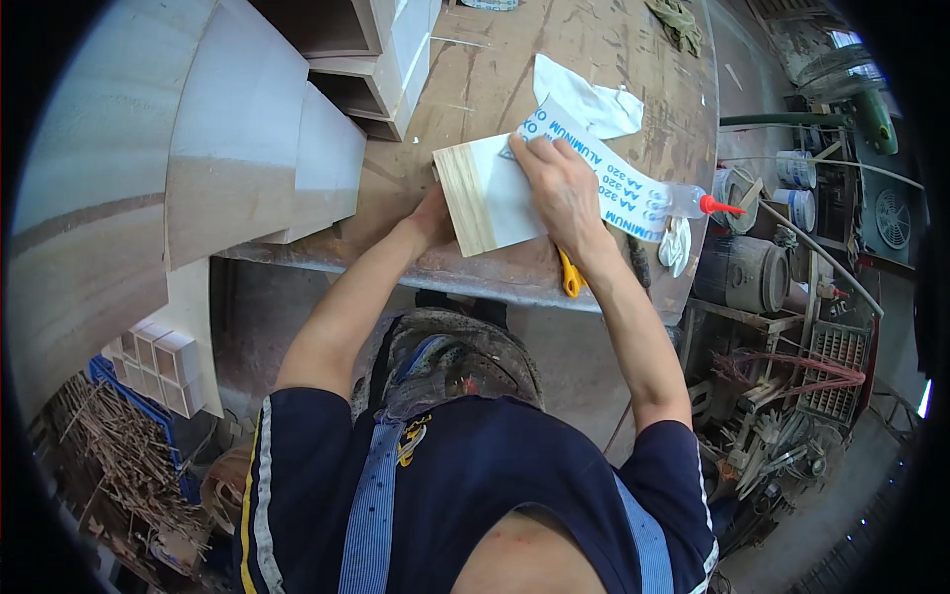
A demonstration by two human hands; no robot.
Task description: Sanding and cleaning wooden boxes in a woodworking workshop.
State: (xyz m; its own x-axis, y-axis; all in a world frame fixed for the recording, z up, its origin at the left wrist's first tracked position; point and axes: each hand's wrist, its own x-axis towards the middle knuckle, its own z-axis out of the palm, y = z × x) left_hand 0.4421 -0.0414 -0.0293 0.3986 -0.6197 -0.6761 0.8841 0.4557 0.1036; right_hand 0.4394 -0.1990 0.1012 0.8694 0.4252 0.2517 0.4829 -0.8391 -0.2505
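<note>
My right hand [562, 188] presses a curved strip of sandpaper [618, 193], white-backed with blue print, against a wooden box-like piece [465, 203]. This piece has a pale layered-wood side facing me and a white top, and it is tilted over the workbench's near edge. My left hand [429, 218] grips it from the left, with the fingers hidden behind it. The strip's free end curls off to the right, beside a clear squeeze bottle [685, 201] with a red nozzle. Just below my right wrist lies a yellow-handled tool [571, 277].
The workbench [475, 89] carries a white cloth [594, 104], a white glove [675, 247] and stacked open boxes [381, 84]. Large pale panels [237, 129] stand close on the left. A barrel [742, 267], buckets [795, 168] and cluttered racks are at the right.
</note>
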